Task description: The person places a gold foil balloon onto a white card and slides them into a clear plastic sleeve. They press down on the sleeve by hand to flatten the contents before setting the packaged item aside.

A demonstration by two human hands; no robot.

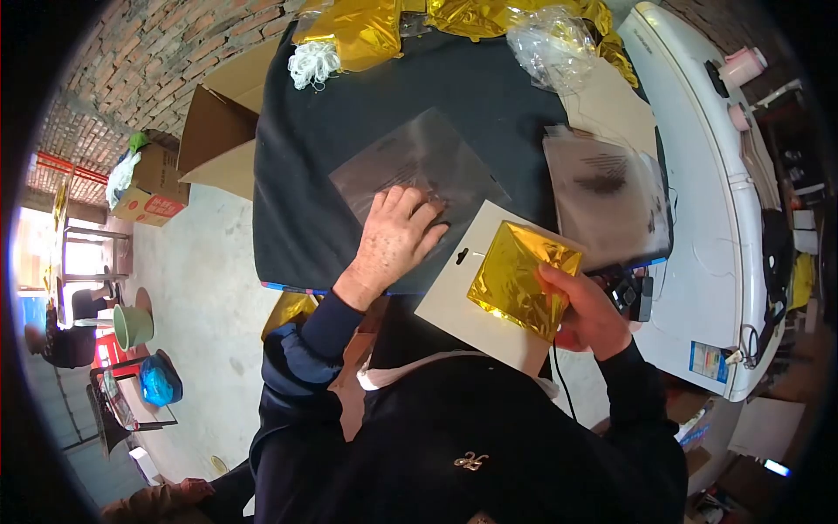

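My left hand (400, 234) rests on the near edge of a clear plastic bag (419, 162) that lies flat on the dark cloth of the table (340, 122). Its fingers are slightly bent and apart. In my right hand (587, 306) is a white card (454, 293) with a folded gold foil piece (519, 279) on it, the thumb on top of the foil. The card is tilted and has a small black hanger slot. A stack of clear printed bags (607, 196) lies right of the card.
Gold foil (367, 35), white string (312, 65) and crumpled clear plastic (550, 48) lie along the far edge. An open cardboard box (218, 131) stands left. A white appliance (698, 218) borders the right side. Part of another person (166, 499) shows at lower left.
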